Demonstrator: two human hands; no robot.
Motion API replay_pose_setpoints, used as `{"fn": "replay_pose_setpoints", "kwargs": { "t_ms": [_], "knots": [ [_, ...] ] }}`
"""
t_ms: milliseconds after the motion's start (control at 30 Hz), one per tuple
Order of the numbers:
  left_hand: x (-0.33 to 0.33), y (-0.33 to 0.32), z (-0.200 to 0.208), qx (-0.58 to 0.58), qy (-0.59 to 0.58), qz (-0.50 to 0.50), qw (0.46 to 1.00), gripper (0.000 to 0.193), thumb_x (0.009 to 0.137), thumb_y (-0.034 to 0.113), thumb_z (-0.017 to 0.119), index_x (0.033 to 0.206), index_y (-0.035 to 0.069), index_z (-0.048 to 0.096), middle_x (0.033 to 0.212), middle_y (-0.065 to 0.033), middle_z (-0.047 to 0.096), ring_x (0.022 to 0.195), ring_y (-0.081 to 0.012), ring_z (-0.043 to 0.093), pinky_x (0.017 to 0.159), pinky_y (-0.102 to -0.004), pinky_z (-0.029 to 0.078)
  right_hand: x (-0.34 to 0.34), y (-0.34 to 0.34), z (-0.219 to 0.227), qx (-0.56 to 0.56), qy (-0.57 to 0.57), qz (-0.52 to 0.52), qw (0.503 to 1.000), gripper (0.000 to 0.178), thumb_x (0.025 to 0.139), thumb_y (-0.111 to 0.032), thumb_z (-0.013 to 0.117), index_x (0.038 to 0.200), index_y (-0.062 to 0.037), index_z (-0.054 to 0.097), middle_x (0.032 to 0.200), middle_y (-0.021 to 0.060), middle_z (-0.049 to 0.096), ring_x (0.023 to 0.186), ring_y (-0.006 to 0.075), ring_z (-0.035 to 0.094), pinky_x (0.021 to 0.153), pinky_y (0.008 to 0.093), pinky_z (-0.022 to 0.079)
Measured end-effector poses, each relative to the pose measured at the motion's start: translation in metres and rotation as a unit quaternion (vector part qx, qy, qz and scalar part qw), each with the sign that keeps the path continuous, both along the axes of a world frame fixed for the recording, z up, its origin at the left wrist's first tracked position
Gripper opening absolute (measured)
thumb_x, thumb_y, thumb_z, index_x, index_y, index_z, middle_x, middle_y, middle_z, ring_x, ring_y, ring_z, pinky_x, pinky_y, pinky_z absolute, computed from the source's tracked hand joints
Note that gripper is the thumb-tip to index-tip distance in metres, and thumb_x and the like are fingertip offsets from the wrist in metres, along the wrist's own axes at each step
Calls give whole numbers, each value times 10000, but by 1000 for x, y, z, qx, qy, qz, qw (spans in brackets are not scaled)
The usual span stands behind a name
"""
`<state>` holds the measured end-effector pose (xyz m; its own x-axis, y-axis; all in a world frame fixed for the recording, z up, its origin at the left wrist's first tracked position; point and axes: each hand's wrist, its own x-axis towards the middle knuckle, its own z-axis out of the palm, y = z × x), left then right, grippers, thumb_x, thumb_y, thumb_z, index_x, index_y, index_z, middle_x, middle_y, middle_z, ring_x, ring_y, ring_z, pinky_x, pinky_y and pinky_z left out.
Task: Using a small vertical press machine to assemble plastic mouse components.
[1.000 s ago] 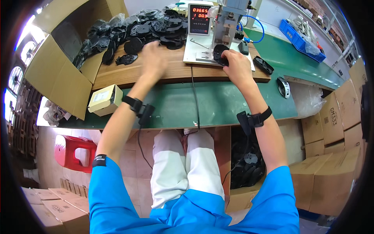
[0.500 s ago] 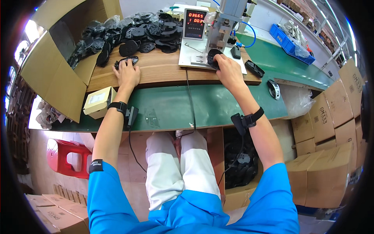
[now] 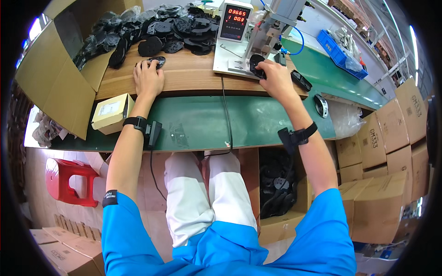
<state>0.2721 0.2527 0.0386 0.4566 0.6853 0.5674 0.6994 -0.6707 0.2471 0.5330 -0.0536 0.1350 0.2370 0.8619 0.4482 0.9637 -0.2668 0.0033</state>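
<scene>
My right hand (image 3: 278, 80) grips a black oval plastic part (image 3: 256, 63) by its near right edge. It holds the part tilted at the base of a metal press (image 3: 271, 39), above the white base plate (image 3: 222, 64). Further left, my left hand (image 3: 148, 82) has its fingers closed on another black plastic part (image 3: 159, 60), which lies on the wooden board (image 3: 193, 78). The fingers hide most of that second part. Just beyond it lies a heap of similar black parts (image 3: 184, 30), some in clear bags.
A red-digit counter box (image 3: 235, 21) stands beside the press. An open carton (image 3: 48, 87) and a small cream box (image 3: 112, 113) are on the left. To the right are a black part (image 3: 301, 80), a silver-black part (image 3: 321, 106) and a blue bin (image 3: 340, 53). A cable (image 3: 226, 110) crosses the green tabletop.
The view has shifted slightly. My left fingers have drawn closer together at the part's near edge. My right hand still holds its part at the press, now turned a little more upright.
</scene>
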Motion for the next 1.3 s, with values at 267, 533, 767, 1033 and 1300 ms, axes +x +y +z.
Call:
{"fn": "replay_pose_setpoints", "kwargs": {
  "t_ms": [267,533,767,1033,1300],
  "knots": [
    [2,-1,-1,40,-11,15,999,400,907,264,585,1266,119,682,1318,-163,610,1361,-348,451,1191,-513,294,3,4,5,-3,24,-3,1000,312,710,-23,700,1021,-43,711,1037,119,710,990,349,694,863,450,559],
    [-1,-3,-1,31,28,15,999,415,903,278,592,1258,86,687,1364,-147,600,1351,-330,451,1195,-509,268,5,-2,0,25,23,10,999,312,698,-3,692,1007,-48,713,1003,115,702,961,354,691,844,460,555],
    [0,8,-11,31,2,6,999,390,901,294,599,1237,122,696,1323,-181,601,1318,-366,472,1130,-533,373,10,3,-6,42,1,15,999,288,692,-8,685,976,-52,714,1003,123,708,961,364,693,844,465,559],
    [3,11,-2,-15,34,6,999,442,937,363,546,1307,154,667,1360,-169,589,1324,-382,495,1140,-515,373,16,7,-3,6,-9,1,1000,296,726,-54,718,1021,-66,713,1043,118,730,985,349,703,855,464,563],
    [0,8,0,-41,30,11,999,457,943,366,530,1330,159,658,1397,-165,575,1340,-374,490,1135,-496,400,14,7,-6,9,-12,1,1000,294,729,-58,709,1022,-68,713,1045,112,734,996,345,700,860,456,559]
  ]
}}
